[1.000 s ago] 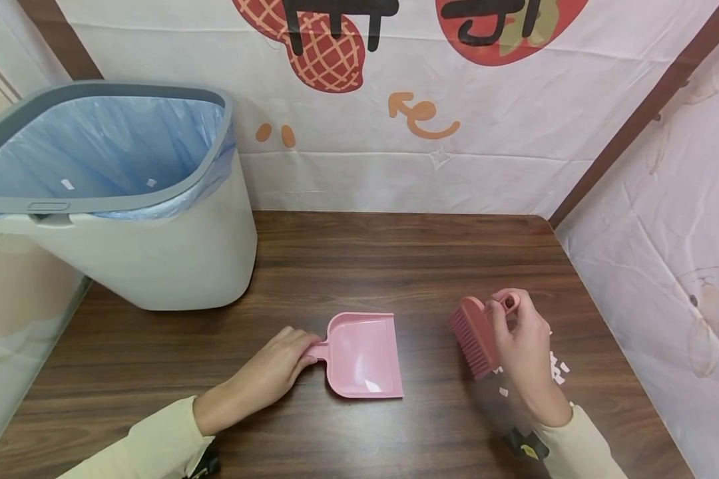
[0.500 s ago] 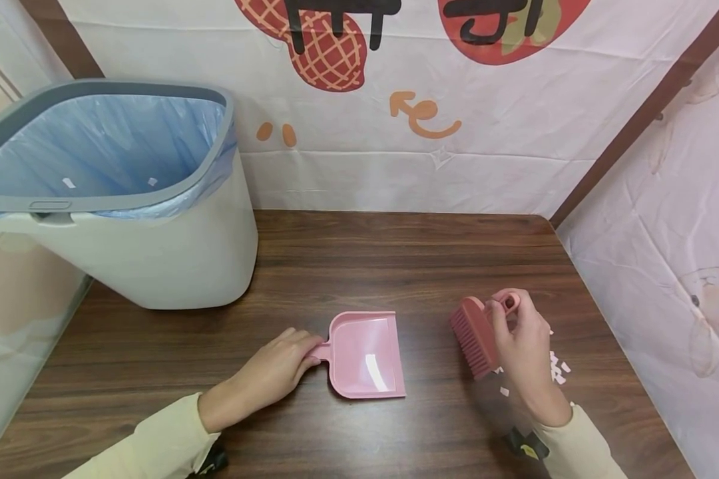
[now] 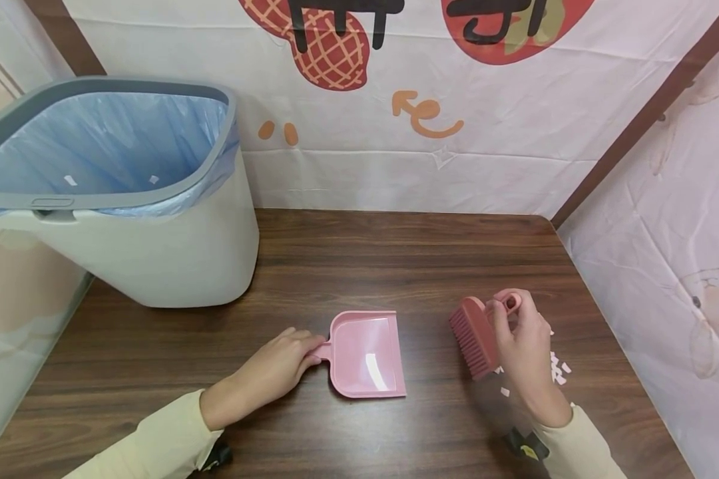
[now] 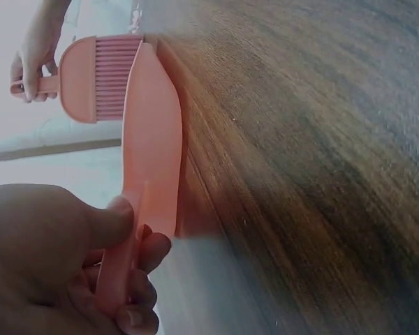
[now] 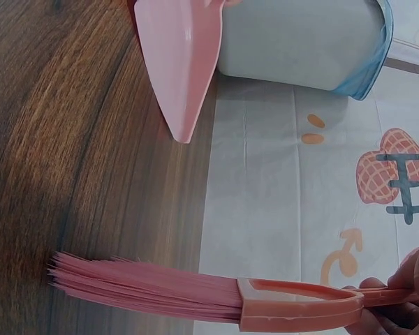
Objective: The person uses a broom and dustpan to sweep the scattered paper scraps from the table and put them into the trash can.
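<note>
My left hand (image 3: 271, 374) grips the short handle of a pink dustpan (image 3: 365, 354). In the left wrist view the thumb lies on top of that handle and the fingers curl beneath. The pan's straight lip faces right, toward the brush. My right hand (image 3: 528, 346) holds a pink hand brush (image 3: 478, 336) by its looped handle, bristles pointing down and to the left. The bristle tips (image 5: 63, 269) are at the tabletop; whether they touch it is hard to tell. Small white paper scraps (image 3: 557, 369) lie just right of the right hand, partly hidden by it and the brush.
A pale grey bin (image 3: 186, 256) with a blue liner (image 3: 138, 140) stands at the back left; two white scraps show inside it. The brown wooden table (image 3: 395, 259) meets a printed cloth (image 3: 347, 173) behind and another at right.
The left hand and dustpan have shifted very slightly to the right. The right hand and brush stay in place. The head view has moved a little.
</note>
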`<act>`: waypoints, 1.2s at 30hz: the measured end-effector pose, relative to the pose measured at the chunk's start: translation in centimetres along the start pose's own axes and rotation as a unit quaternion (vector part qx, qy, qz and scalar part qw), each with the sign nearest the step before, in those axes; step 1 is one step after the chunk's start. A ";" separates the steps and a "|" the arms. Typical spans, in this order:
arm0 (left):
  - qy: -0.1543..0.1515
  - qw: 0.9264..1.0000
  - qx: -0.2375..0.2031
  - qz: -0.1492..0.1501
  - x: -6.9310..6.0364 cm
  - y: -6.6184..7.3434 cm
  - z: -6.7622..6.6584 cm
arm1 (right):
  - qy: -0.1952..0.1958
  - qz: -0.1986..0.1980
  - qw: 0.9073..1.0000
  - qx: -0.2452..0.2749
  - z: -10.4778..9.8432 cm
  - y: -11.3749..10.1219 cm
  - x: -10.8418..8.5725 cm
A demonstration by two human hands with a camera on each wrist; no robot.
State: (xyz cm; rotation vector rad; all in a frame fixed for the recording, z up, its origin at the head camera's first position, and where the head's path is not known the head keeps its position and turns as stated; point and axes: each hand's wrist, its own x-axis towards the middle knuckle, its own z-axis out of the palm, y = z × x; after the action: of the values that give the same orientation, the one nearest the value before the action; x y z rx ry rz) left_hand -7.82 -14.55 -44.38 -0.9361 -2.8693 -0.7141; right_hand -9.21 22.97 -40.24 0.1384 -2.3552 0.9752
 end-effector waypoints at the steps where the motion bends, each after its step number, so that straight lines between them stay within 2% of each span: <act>1: 0.000 1.000 0.000 0.002 0.0 0.0 -0.1 | 0.000 0.001 1.000 0.002 0.0 0.0 0.0; 9: -0.005 1.000 0.004 0.004 0.2 0.2 -0.4 | -0.008 0.019 1.000 0.009 -0.3 0.0 0.1; 12: -0.005 1.000 0.003 0.000 0.2 0.1 -0.4 | 0.002 0.025 1.000 0.008 -0.5 -0.1 0.1; 18: -0.004 1.000 0.000 -0.002 0.2 0.2 -0.2 | 0.035 0.010 0.999 -0.009 -1.4 0.0 0.6; 25: -0.009 1.000 0.003 -0.012 0.2 0.3 -0.2 | 0.048 -0.001 0.999 -0.008 -2.9 0.4 1.2; 36: -0.013 1.000 0.001 -0.012 0.2 0.3 -0.4 | 0.068 0.007 0.996 -0.052 -4.9 1.5 0.8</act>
State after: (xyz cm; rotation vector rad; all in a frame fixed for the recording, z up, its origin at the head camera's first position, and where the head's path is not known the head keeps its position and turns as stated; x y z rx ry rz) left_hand -7.87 -14.34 -43.84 -0.9202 -2.9082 -0.7046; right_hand -8.00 27.47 -37.94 0.0148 -2.2775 0.8392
